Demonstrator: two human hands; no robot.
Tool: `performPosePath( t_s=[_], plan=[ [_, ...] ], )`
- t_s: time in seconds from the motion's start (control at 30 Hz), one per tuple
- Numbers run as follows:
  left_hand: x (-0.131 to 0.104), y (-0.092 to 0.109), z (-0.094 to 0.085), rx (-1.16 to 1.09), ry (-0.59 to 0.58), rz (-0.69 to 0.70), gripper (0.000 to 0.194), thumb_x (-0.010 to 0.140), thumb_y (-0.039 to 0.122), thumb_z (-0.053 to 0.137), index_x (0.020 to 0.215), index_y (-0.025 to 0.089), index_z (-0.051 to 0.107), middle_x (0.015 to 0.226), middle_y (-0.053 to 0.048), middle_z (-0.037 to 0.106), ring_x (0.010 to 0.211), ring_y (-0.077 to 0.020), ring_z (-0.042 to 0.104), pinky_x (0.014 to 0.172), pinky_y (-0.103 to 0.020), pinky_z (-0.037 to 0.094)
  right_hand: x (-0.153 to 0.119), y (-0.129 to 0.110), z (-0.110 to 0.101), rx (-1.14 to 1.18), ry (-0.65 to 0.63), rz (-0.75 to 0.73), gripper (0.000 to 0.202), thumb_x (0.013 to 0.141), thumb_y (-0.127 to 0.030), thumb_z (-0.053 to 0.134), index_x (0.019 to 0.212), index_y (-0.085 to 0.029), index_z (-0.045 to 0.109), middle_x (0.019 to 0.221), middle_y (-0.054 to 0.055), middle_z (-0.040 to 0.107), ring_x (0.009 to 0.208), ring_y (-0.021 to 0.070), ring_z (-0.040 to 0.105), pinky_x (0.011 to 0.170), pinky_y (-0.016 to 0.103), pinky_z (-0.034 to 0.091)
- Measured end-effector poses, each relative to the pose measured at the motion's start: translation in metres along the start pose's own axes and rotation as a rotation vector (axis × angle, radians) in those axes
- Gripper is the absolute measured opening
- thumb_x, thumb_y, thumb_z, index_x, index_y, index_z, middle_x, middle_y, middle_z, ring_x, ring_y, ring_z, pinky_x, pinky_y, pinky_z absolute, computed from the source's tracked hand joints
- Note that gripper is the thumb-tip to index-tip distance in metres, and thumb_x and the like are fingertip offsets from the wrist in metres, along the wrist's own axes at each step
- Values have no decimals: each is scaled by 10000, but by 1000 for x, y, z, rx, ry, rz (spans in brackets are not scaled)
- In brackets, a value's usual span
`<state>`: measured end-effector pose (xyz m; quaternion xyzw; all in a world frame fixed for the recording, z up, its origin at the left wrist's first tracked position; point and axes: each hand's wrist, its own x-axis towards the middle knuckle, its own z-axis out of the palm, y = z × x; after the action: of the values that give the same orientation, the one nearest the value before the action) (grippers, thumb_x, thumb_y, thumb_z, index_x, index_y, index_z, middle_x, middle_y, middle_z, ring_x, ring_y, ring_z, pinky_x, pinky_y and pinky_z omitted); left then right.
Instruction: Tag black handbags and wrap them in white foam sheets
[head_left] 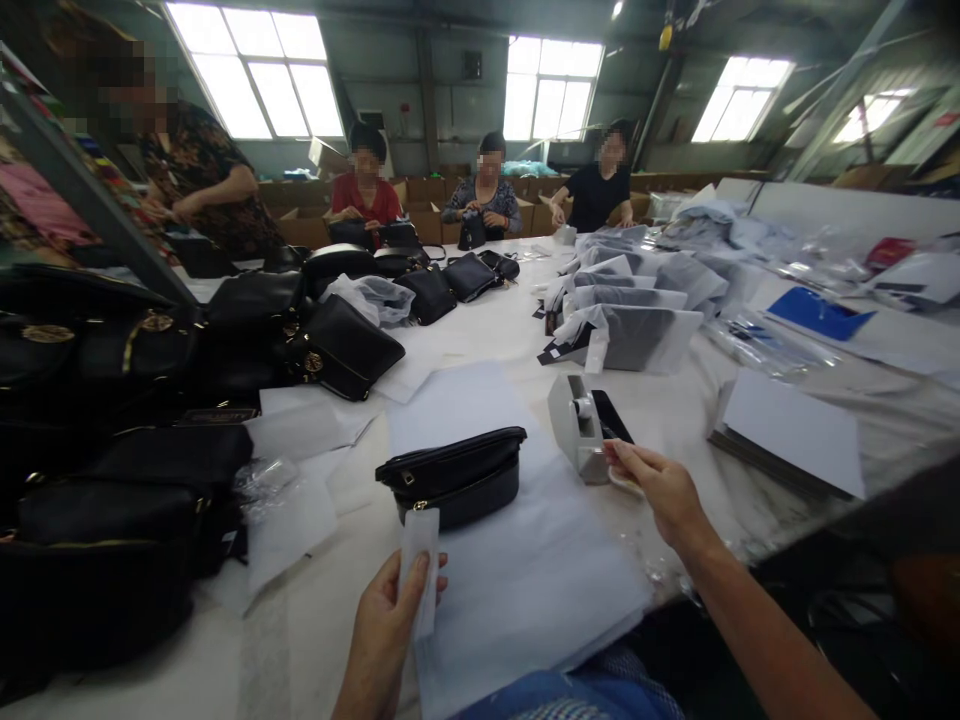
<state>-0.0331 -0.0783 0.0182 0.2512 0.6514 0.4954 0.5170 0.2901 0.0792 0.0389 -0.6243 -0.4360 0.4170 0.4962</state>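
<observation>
My left hand (394,610) grips a folded strip of white paper (421,570) between thumb and fingers, just in front of a small black bag (457,477). The bag has a zipper with a metal pull and rests on a stack of white tissue sheets (525,570). To the right, my right hand (664,485) is closed at the edge of a grey tape dispenser (579,430), its fingertips pinched together. What they hold, if anything, is too small to make out. A dark flat object (611,415) lies beside the dispenser.
Black bags (127,500) are piled along the left. Wrapped bags (637,335) stand in a row beyond the dispenser. A stack of white boards (791,425) and a blue packet (821,312) lie at right. Several people (487,200) work across the table.
</observation>
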Motion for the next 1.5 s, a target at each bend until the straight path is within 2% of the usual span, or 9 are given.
performPosePath(
  t_s=[0.17, 0.53, 0.6, 0.7, 0.87, 1.0, 1.1, 1.3, 1.5],
  plan=[
    [4, -10, -5, 19, -27, 4, 538, 776, 598, 661, 1059, 141, 680, 1052, -110, 731, 815, -217, 671, 685, -269, 512, -20, 23, 4, 372, -103, 358, 225, 747, -349, 770, 907, -194, 744, 845, 44, 728, 649, 100, 640, 533, 165, 533],
    [3, -6, -2, 0, -18, 22, 512, 781, 580, 667, 1055, 148, 678, 1041, -105, 732, 799, -199, 672, 666, -253, 505, -12, 52, 15, 215, -35, 233, 280, 635, -362, 828, 729, -122, 717, 579, -20, 558, 449, 48, 429, 393, 162, 365],
    [1, -5, -1, -4, -16, 37, 499, 787, 572, 664, 1034, 139, 684, 1001, -110, 738, 778, -196, 674, 647, -250, 502, -33, 46, 21, 171, -118, 188, 310, 669, -407, 806, 772, -124, 728, 590, -18, 562, 469, 61, 448, 423, 180, 368],
    [-2, -3, 1, 1, -14, 81, 469, 799, 557, 655, 983, 127, 691, 937, -114, 740, 748, -194, 677, 613, -244, 494, -75, 23, 41, 50, -413, 34, 323, 792, -462, 706, 865, -149, 738, 619, -11, 578, 525, 87, 485, 511, 214, 405],
    [-5, -1, 3, 3, 0, 142, 427, 830, 535, 624, 957, 132, 682, 939, -111, 733, 748, -199, 687, 595, -241, 492, -121, -21, 103, -67, -847, -150, 338, 869, -472, 611, 833, -165, 746, 605, 9, 609, 560, 118, 507, 525, 232, 389],
    [-5, -5, 3, 30, 9, 221, 404, 845, 520, 614, 916, 126, 668, 771, -73, 704, 695, -198, 677, 577, -238, 475, -123, -28, 155, -121, -913, -214, 381, 873, -460, 587, 677, -155, 706, 563, 5, 606, 539, 117, 519, 524, 229, 381],
    [-5, -10, 0, 36, 11, 240, 398, 852, 512, 609, 929, 125, 660, 810, -78, 703, 712, -212, 688, 590, -250, 489, -115, -25, 174, -259, -918, -236, 407, 859, -456, 586, 596, -159, 677, 523, 6, 610, 519, 125, 541, 526, 232, 385],
    [-7, -13, -6, -19, -37, 168, 410, 851, 504, 615, 987, 119, 658, 864, -90, 715, 681, -185, 669, 556, -232, 479, -102, -17, 175, -433, -937, -182, 493, 813, -557, 611, 501, -175, 635, 462, 9, 593, 422, 109, 487, 456, 238, 349],
    [-13, -6, -8, -202, -143, 62, 431, 839, 494, 641, 1014, 102, 674, 905, -101, 707, 658, -131, 614, 555, -198, 456, -96, 3, 174, -171, -1071, 24, 545, 754, -685, 606, 605, -160, 601, 518, -11, 561, 429, 84, 430, 438, 221, 333]
  ],
)
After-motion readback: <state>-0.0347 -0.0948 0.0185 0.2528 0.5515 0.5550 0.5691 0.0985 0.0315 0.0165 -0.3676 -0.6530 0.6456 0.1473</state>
